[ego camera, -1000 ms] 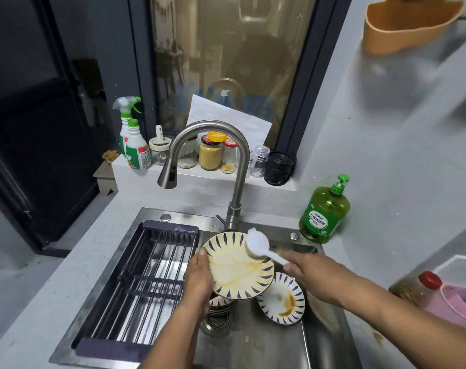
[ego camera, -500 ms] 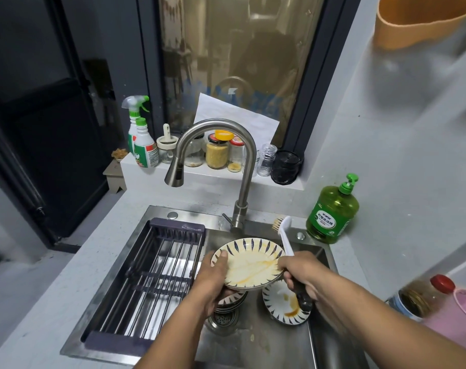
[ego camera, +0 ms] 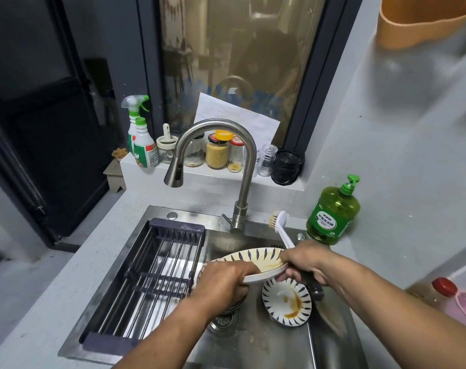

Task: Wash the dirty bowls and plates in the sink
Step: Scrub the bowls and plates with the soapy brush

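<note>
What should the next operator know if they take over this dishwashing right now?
Left hand grips the stained plate, tilted over the sink.
Right hand grips the dish brush, bristles up, off the plate.
A second stained plate lies in the basin; more dishes sit under the left hand.
Faucet shows no water; drying rack holds nothing.
Done: nothing clean yet. Left: scrub, rinse, rack everything.

We have a single wide-angle view from the head, looking forward and steeply down over our own forearms into the sink (ego camera: 255, 350), which fills the lower middle of the frame, near enough that the arms run off the bottom edge. The faucet (ego camera: 227, 145) stands at the centre, facing us, with the window ledge (ego camera: 221, 174) and dark glass behind it. The wide lens bends the wall at right and the counter (ego camera: 74, 265) at left outward.
</note>
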